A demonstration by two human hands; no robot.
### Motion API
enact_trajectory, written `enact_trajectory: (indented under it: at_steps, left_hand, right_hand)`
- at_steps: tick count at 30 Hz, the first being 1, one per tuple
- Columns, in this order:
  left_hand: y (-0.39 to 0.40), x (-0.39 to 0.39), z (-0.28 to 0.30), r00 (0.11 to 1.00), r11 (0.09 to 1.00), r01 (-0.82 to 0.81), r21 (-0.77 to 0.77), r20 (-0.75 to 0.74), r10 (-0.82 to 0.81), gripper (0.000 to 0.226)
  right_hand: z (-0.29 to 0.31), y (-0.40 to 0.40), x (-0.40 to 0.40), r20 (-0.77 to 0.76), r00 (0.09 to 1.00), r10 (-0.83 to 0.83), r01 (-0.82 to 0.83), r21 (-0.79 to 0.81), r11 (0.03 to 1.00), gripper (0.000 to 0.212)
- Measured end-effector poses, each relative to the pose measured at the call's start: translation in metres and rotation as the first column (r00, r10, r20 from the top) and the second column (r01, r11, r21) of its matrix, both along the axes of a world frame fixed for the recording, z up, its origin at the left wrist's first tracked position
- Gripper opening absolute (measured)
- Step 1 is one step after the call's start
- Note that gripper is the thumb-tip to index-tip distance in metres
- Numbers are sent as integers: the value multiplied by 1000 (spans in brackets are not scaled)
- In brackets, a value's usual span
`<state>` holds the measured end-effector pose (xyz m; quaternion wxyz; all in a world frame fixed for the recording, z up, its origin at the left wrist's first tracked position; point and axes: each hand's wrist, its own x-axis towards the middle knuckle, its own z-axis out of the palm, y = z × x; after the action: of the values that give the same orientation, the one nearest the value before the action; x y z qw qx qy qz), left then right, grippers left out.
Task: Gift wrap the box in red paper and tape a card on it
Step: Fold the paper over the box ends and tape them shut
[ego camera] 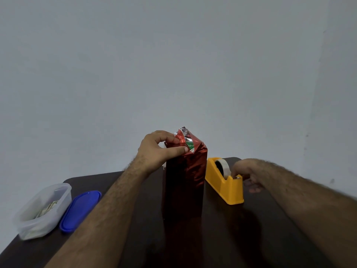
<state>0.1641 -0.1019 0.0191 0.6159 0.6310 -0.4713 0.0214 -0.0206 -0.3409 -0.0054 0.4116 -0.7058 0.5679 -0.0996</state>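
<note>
Head view:
Box: the tall box in shiny red paper stands upright in the middle of the dark surface; its top end is not closed, the paper there is crumpled.
Left hand: the left hand pinches the folded paper at the top of the box.
Right hand: the right hand has its fingers curled at the cutter end of the yellow tape dispenser, just right of the box.
Left side: a clear plastic container with its blue lid beside it.
</note>
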Motion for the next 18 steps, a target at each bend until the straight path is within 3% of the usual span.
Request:
enact_trajectory:
  at_steps: [8, 15, 18]
  left_hand:
    - [-1, 0, -3, 999, 1000, -7, -8, -42, 6, 27]
    - [-1, -1, -2, 999, 1000, 6, -19, -46, -7, 26]
    - [-1, 0, -2, 999, 1000, 11, -13, -40, -12, 27]
  right_hand:
    - [0, 10, -5, 254, 965, -62, 21, 164, 986, 22]
    - [-5, 10, -16, 464, 881, -95, -41, 274, 961, 32]
    - [-18, 12, -22, 486, 870, -83, -39, 237, 971, 33]
